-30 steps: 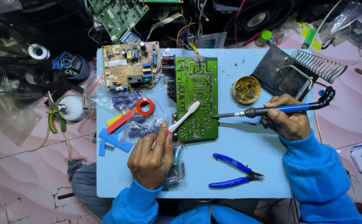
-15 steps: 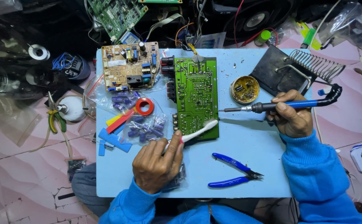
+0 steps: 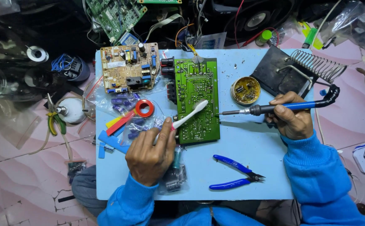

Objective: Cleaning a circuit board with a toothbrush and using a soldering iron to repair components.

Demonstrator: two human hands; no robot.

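Landmark: the green circuit board [image 3: 198,100] lies solder side up near the middle of the light blue work board [image 3: 249,155]; every place below is told from it.
Your left hand [image 3: 151,155]: just below the green board's lower left corner, fingers curled and pressed together around the handle of a white toothbrush [image 3: 186,118].
Toothbrush: slants up and right, with its head lying on the green board's middle.
Your right hand [image 3: 290,119]: to the right of the green board, fingers wrapped tight around the blue handle of a soldering iron [image 3: 270,109].
Soldering iron: lies level, its tip touching the green board's right edge or just beside it; which, you cannot tell.
Flux tin [image 3: 245,90]: open, just right of the green board, above the iron.
Iron stand [image 3: 299,71]: dark base with wire coil, further right and up.
Blue cutters [image 3: 237,178]: below the green board's lower right corner, untouched.
Tan circuit board [image 3: 128,69]: up and left of the green board.
Red tape roll [image 3: 144,108]: just left of it.
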